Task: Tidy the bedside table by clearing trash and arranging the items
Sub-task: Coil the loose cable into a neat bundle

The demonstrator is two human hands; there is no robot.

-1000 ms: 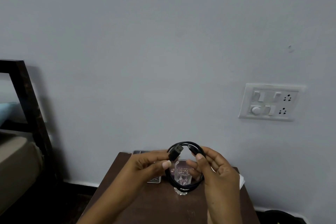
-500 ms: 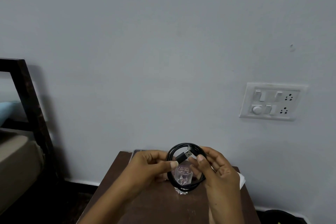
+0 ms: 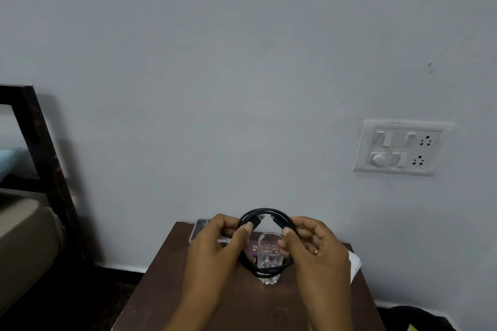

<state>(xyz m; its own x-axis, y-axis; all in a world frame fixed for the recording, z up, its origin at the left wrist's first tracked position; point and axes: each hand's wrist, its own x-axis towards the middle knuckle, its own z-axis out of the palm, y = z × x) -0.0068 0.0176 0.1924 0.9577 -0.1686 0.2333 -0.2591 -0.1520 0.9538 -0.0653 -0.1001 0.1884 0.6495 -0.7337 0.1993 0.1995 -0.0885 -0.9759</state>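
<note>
Left hand (image 3: 215,252), right hand (image 3: 318,252): pinch grip

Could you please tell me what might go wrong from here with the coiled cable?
1. The black cable coil is pinched only at its sides by the left hand and right hand, with its plug ends untucked, so it may spring open.
2. The clear glass stands just behind the coil; lowering it could tip the glass.

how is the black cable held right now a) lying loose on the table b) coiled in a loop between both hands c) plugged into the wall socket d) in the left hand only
b: the black cable forms a loop, the left hand pinching one side and the right hand the other, above the table.
</note>
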